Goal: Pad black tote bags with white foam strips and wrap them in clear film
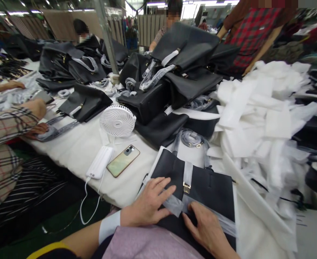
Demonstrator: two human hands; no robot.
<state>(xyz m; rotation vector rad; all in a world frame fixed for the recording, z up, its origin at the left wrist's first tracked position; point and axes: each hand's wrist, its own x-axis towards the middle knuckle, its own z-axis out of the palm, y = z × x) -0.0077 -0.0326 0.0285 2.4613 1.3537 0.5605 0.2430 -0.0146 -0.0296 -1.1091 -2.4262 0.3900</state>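
A black handbag (209, 180) lies flat in front of me, with a gold clasp (186, 187) on its middle strap. A strip of clear plastic wrap (223, 222) crosses the bag below the clasp. My left hand (151, 201) rests on the bag's left side, fingers spread over the wrap. On the other side, my right hand (205, 225) is curled, its thumb and forefinger at the wrap near the bag's middle; the other fingers are partly hidden. A coiled strap in plastic (191, 138) lies beyond the bag's top edge, beside the wrapped handle.
A white fan (117, 121), a white power bank (100, 162) with a cable and a phone (123, 160) stand left of the bag. Black bags (153, 100) are piled beyond. White padding sheets (258, 115) heap up at right. A co-worker's hand (36, 130) is at left.
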